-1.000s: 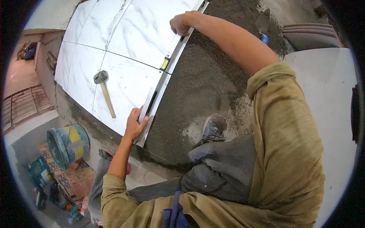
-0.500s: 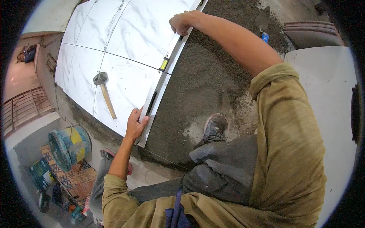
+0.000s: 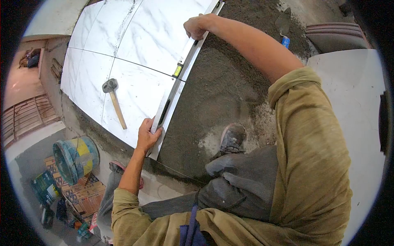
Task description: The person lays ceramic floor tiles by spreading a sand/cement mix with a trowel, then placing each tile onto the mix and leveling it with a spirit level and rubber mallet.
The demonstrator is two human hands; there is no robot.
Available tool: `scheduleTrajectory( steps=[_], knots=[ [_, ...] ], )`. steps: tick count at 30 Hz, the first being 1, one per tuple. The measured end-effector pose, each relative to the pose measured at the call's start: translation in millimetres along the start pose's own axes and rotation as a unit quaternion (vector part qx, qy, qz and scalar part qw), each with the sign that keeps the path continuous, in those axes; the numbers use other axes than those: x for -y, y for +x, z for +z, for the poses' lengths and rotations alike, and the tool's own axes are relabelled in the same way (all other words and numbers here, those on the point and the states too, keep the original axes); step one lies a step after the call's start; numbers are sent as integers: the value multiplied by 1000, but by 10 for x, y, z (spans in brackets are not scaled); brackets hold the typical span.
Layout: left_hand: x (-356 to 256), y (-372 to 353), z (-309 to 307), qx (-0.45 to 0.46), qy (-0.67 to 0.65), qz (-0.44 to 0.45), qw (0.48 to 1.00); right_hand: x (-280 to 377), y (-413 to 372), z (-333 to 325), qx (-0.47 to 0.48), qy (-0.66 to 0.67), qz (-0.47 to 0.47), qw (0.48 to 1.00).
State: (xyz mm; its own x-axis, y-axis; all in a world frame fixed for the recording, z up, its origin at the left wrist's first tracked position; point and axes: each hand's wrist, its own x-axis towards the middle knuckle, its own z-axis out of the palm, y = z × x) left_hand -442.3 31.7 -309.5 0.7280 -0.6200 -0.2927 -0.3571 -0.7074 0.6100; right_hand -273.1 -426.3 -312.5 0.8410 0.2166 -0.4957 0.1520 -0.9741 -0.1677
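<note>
Compared with 0.5 s before, almost nothing is different: both hands stay on the spirit level (image 3: 172, 88), and the left hand (image 3: 146, 136) sits only a little lower in the picture.

The left hand is closed on the near end of the level, with the fingers laid over its top and the thumb at the side. The right hand (image 3: 195, 27) is a fist that grips the far end. The level lies between the 2 hands, along the edge of the white tiles (image 3: 139, 37), and its yellow vial is about halfway between them.

I count 1 level, 1 hammer (image 3: 114, 101), 1 bucket (image 3: 78, 158), 1 trowel (image 3: 283, 24) and at least 4 marbled tiles. The hammer lies flat on a tile, left of the left hand and well apart from it. The bucket lies on its side, below and left of the left hand. The trowel lies far to the right of the right hand, on the mortar.

The surface is a floor. Right of the level it is a grey sandy mortar bed (image 3: 221, 82), where 1 shoe (image 3: 232, 138) stands. A large white slab (image 3: 349, 106) lies further right. Cartons (image 3: 82, 194) lie on a lower floor at the left.
</note>
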Motion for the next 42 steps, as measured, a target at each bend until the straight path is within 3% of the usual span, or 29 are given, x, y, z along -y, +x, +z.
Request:
scheduleTrajectory(
  steps=[1, 8, 10, 11, 12, 14, 17, 20, 22, 23, 25, 28, 29, 30, 32, 33, 34, 36, 38, 40, 41, 42],
  knots=[
    [-1, 1, -1, -2, -1, 4, 1000, -12, 11, 19, -50, 9, -30, 998],
    [-21, -26, 4, -4, -9, -4, 1000, -20, 84, -7, -15, 15, -15, 1000],
    [73, 34, -85, 46, -62, -44, 996, -59, 136, -9, 15, 39, -25, 999],
    [150, 64, -95, 60, -85, -81, 991, -406, 639, 297, 109, 61, -95, 988],
    [230, 70, -96, 74, -108, -120, 984, -362, 597, 386, 117, 63, -109, 985],
    [80, 126, -195, 78, -84, -69, 991, -375, 508, 311, 77, 27, -88, 993],
    [94, 130, -223, 88, -102, -92, 987, -339, 431, 185, 35, -37, -37, 998],
    [152, 123, -158, 80, -102, -114, 985, -524, 722, 418, -7, 4, -106, 994],
    [109, 103, -159, 80, -143, -135, 977, -382, 593, 383, 16, -47, -57, 997],
    [209, 83, -93, 78, -86, -83, 990, -271, 378, 254, 32, -11, -38, 999],
    [-69, 18, 4, -51, -24, -13, 998, -53, 18, -31, 2, -3, -23, 1000],
    [-243, 38, -52, -105, 12, -59, 993, -54, -195, -254, -110, -12, -61, 992],
    [-244, 67, -113, -137, -11, -48, 989, -28, -266, -395, -257, -55, -81, 961],
    [-231, 130, -171, -166, -37, -37, 985, -69, -324, -619, -360, 6, -118, 925],
    [-166, 234, -370, -236, -87, -29, 967, -17, -392, -1030, -601, 47, -153, 783],
    [-124, 294, -489, -288, -41, 15, 957, -32, -469, -1222, -588, 70, -76, 802],
    [-74, 335, -658, -241, -117, -100, 958, -53, -573, -1333, -615, 91, -62, 781],
    [115, 446, -975, -272, -208, -97, 934, -171, -791, -1373, -606, 96, -53, 788],
    [263, 455, -1300, -303, -294, -85, 902, -488, -907, -1203, -534, 69, -9, 843],
    [1002, 535, -1378, -395, -212, -90, 889, -724, -1167, -886, -501, 86, 3, 861],
    [1117, 497, -1533, -364, -201, -148, 897, -959, -1215, -703, -453, 65, 30, 889],
    [1106, 447, -1589, -391, -146, -149, 897, -979, -1437, -561, -442, 71, 19, 894]
  ],
)
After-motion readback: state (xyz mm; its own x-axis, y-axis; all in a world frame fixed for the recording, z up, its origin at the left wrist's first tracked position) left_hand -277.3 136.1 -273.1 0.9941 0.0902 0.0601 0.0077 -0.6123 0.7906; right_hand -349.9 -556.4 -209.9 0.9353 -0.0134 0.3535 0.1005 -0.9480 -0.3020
